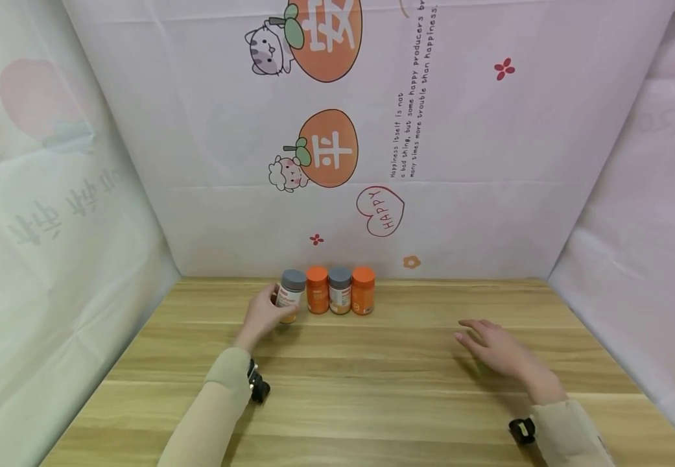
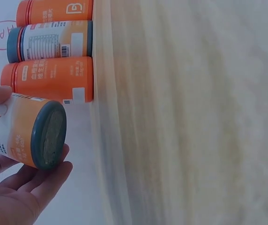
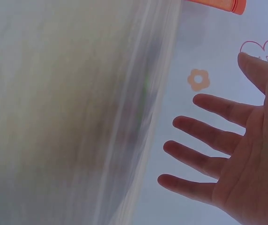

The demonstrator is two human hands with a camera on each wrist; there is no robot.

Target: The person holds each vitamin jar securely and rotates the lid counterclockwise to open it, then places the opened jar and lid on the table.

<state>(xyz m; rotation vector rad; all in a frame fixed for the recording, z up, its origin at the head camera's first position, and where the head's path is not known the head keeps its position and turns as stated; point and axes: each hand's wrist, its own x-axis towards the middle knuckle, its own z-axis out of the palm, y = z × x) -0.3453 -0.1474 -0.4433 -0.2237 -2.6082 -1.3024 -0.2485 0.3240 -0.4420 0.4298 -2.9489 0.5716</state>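
Note:
My left hand [image 1: 261, 318] grips a supplement bottle [image 1: 293, 280] with a grey lid and a white-and-orange label, thumb on one side and fingers on the other. In the left wrist view this bottle's grey base [image 2: 51, 136] faces the camera, tipped up off the wood. Just right of it, three more bottles stand in a row: an orange bottle [image 1: 317, 292], a grey-lidded bottle [image 1: 340, 292] and another orange bottle [image 1: 363, 292]. My right hand [image 1: 497, 350] hovers over the table's right side, fingers spread and holding nothing.
The wooden table [image 1: 360, 389] meets a white printed cloth [image 1: 460, 214] right behind the bottles. More cloth hangs at the left side [image 1: 80, 279] and the right side [image 1: 635, 259]. Both wrists wear a small black camera [image 1: 258, 384].

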